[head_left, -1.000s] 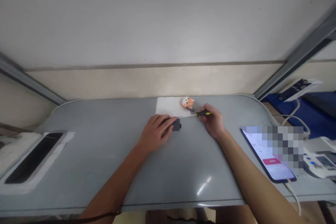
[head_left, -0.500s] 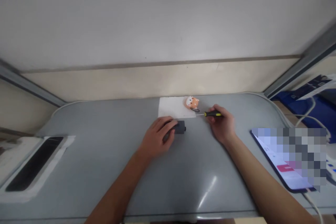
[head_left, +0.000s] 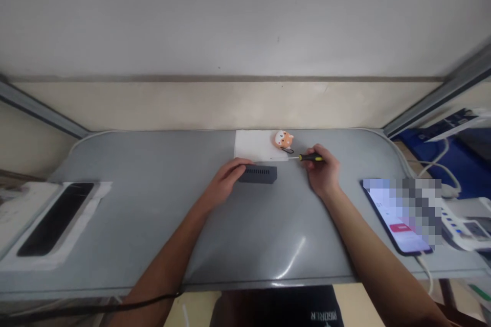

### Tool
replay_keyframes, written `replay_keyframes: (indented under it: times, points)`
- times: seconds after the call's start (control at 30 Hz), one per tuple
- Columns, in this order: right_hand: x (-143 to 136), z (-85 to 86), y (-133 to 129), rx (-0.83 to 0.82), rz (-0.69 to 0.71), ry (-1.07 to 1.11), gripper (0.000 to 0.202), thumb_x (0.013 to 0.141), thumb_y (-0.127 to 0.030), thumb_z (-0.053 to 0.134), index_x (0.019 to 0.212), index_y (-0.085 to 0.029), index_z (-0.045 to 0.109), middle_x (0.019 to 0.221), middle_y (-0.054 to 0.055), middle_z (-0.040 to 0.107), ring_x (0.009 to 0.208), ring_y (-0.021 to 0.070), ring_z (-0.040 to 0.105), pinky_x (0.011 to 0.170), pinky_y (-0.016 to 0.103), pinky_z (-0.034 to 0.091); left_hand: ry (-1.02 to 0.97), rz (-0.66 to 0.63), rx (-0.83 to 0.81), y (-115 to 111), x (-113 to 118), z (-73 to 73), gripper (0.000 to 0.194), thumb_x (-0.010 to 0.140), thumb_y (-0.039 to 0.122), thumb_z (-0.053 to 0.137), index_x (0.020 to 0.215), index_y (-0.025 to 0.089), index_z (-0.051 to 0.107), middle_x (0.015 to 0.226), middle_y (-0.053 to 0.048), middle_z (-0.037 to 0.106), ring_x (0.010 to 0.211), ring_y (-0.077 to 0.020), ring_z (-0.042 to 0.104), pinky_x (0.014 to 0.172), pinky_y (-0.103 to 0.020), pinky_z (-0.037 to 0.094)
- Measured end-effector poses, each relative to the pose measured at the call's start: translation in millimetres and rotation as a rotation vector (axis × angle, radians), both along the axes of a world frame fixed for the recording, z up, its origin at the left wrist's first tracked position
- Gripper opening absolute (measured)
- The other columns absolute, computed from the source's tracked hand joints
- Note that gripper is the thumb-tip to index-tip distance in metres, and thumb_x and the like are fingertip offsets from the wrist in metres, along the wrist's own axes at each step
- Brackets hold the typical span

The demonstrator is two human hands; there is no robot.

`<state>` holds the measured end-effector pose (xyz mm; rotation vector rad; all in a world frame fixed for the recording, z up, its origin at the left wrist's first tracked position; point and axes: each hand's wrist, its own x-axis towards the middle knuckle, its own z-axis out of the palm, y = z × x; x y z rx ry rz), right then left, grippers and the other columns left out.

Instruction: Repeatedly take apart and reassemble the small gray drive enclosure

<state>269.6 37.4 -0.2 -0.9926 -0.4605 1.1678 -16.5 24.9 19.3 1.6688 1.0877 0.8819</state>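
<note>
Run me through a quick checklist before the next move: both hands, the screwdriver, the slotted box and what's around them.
1. Screwdriver held: ok, its black-and-yellow handle is in the right hand.
2. Dark grey slotted box held: ok, the left hand has its left end.
3. Screwdriver tip apart from the box: ok, the shaft points left, over the front of the white sheet.
4. Box flat on the grey tabletop: cannot tell, its underside is hidden.
5. Screw heads on the box: cannot tell, too little detail.
6. Orange-and-white animal-faced case apart from the box: ok, it sits behind the shaft.
</note>
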Motion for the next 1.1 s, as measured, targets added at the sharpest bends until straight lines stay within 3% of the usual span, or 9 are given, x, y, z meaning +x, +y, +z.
replay_keyframes:
  times: [0.33,0.47,0.57,0.83,1.1]
  points:
    - [-2.6,-8.1,4.0,0.071,-0.011,-0.059,0.028,0.067,-0.040,0.080,0.065,-0.021,0.058,0.071,-0.002,0.056,0.058,0.0086,0.042,0.043,0.023,0.028,-0.018,-0.004,-0.013,6.0,5.9,-1.4,0.043,0.099,0.049,0.052,0.112,0.019,0.079,0.124,-0.008,0.078,0.125,-0.0298,0.067,0.117,-0.042,0.044]
    - [-6.2,-9.1,2.8,0.093,-0.018,-0.083,0.029,0.067,-0.040,0.080,0.064,-0.021,0.059,0.070,-0.003,0.056,0.059,0.0094,0.043,0.044,0.023,0.029,-0.015,-0.049,-0.035,5.9,8.2,-7.8,0.048,0.091,0.057,0.067,0.120,0.019,0.075,0.119,-0.009,0.078,0.116,-0.0302,0.070,0.106,-0.042,0.052]
    - [-8.4,-8.9,2.3,0.101,-0.001,-0.094,0.029,0.068,-0.040,0.081,0.063,-0.021,0.059,0.069,-0.003,0.057,0.060,0.0103,0.044,0.045,0.024,0.030,-0.055,-0.101,-0.058,7.6,4.6,-12.4,0.055,0.081,0.051,0.081,0.125,0.020,0.072,0.128,-0.012,0.075,0.118,-0.0301,0.070,0.102,-0.040,0.055]
    - [-9.0,-8.7,2.2,0.099,0.045,-0.078,0.025,0.072,-0.040,0.079,0.067,-0.021,0.064,0.072,-0.002,0.058,0.064,0.0116,0.049,0.046,0.023,0.033,-0.032,-0.133,-0.069,9.0,-7.6,-12.9,0.056,0.081,0.048,0.085,0.129,0.021,0.071,0.130,-0.012,0.074,0.120,-0.0307,0.070,0.104,-0.043,0.057]
    - [-6.5,-6.2,5.2,0.080,0.023,-0.003,0.032,0.069,-0.044,0.082,0.063,-0.021,0.062,0.067,-0.003,0.056,0.055,0.0087,0.043,0.041,0.023,0.028,0.011,-0.089,-0.061,8.5,-3.2,-19.4,0.056,0.079,0.052,0.087,0.123,0.019,0.074,0.126,-0.013,0.077,0.115,-0.0298,0.074,0.104,-0.045,0.058]
